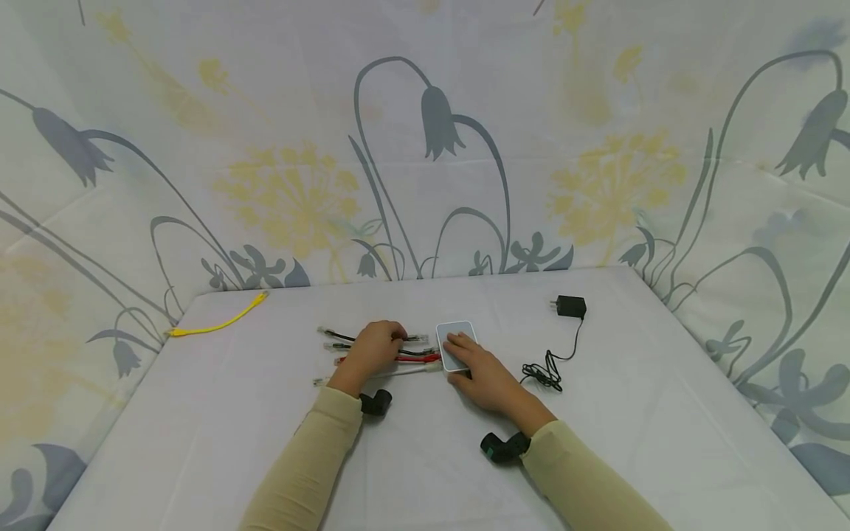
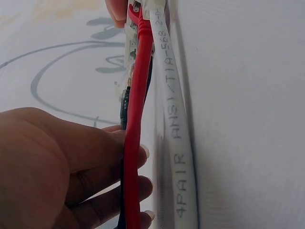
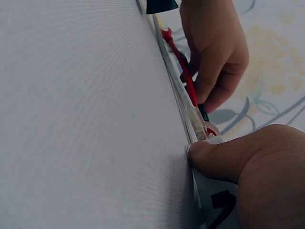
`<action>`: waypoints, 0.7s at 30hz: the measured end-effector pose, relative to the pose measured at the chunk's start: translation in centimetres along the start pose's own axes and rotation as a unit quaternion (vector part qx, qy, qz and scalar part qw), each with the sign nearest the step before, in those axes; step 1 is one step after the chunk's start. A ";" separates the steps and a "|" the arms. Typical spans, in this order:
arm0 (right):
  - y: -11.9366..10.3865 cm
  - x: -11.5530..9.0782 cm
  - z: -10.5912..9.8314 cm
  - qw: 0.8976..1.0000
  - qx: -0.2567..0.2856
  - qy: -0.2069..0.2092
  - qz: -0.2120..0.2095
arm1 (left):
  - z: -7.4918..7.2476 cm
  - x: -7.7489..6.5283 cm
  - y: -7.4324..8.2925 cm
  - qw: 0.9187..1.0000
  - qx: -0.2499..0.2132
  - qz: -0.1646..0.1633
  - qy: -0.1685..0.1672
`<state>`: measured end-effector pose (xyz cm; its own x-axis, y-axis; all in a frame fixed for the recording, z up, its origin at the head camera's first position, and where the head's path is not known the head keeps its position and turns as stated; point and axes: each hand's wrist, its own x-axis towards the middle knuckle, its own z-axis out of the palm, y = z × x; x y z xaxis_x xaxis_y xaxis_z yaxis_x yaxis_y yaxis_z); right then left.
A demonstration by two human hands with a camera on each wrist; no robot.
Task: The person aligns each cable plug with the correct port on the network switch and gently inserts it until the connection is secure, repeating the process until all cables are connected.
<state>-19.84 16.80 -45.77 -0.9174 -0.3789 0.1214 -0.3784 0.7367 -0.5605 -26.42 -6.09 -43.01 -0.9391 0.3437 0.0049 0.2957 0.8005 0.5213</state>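
A small white network switch (image 1: 454, 366) with a grey top lies under my right hand (image 1: 488, 380). The fingers lie across its top and the thumb (image 3: 209, 155) grips its near side. Red (image 2: 137, 90) and white (image 2: 172, 109) network cables run into the switch's left side, with a dark one beside them. My left hand (image 1: 375, 348) reaches over the cables and pinches the farthest black network cable (image 1: 341, 336) between thumb and fingers. That cable's clear plug (image 1: 422, 338) is just left of the switch, apart from it in the head view.
A yellow network cable (image 1: 222, 323) lies at the table's far left edge. Back right is a black power adapter (image 1: 570, 306); its bundled cord (image 1: 546, 375) runs toward the switch. A black plug (image 3: 224, 200) sits in the switch's side. Flowered cloth (image 1: 425, 184) encloses the table.
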 end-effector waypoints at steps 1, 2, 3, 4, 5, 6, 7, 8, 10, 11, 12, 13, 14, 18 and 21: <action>0.0 0.0 0.0 1.000 0.000 -0.001 0.000 | 0.0 0.0 0.0 1.000 0.001 0.003 0.001; 0.0 0.0 0.0 1.000 -0.001 -0.001 -0.001 | 0.1 0.0 0.0 1.000 0.001 0.005 0.001; 0.0 0.0 0.0 1.000 -0.002 -0.001 -0.001 | 0.1 0.0 0.0 1.000 0.001 0.007 0.002; 0.0 0.0 0.0 1.000 -0.002 0.000 -0.001 | 0.1 0.0 0.1 1.000 0.000 0.008 0.002; 0.0 0.0 0.0 1.000 -0.002 0.000 -0.001 | 0.2 0.0 0.1 1.000 0.000 0.009 0.002; 0.0 0.0 0.0 1.000 -0.002 0.000 0.000 | 0.2 0.0 0.1 1.000 0.000 0.010 0.001; 0.0 0.0 0.0 1.000 -0.001 0.000 0.000 | 0.2 0.0 0.1 1.000 0.001 0.011 0.001; -0.1 0.0 0.0 1.000 -0.001 0.001 0.000 | 0.3 0.0 0.2 1.000 0.000 0.011 0.000; -0.1 0.0 -0.1 1.000 -0.001 0.001 0.002 | 0.3 0.0 0.3 1.000 0.001 0.011 -0.001; -0.2 0.0 -0.1 1.000 -0.001 0.000 0.002 | 0.3 0.0 0.3 1.000 0.001 0.012 -0.001; -0.2 0.0 -0.1 1.000 -0.001 0.000 0.003 | 0.3 -0.1 0.4 1.000 0.002 0.012 -0.001; -0.2 0.0 -0.1 1.000 -0.001 0.000 0.003 | 0.3 -0.1 0.5 1.000 0.002 0.013 -0.001; -0.2 0.0 -0.1 1.000 -0.002 0.000 0.004 | 0.3 -0.1 0.6 1.000 0.004 0.016 -0.001; -0.2 0.0 -0.1 1.000 -0.003 0.001 0.004 | 0.4 -0.2 0.8 1.000 0.013 0.027 0.002; -0.2 0.0 -0.1 1.000 -0.002 0.000 0.005 | 0.5 -0.2 0.9 0.999 0.013 0.030 0.002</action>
<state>-19.77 16.71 -45.56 -0.9215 -0.3710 0.1151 -0.3690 0.7433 -0.5580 -25.90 -5.17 -42.94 -0.9202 0.3894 0.0387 0.3558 0.7914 0.4971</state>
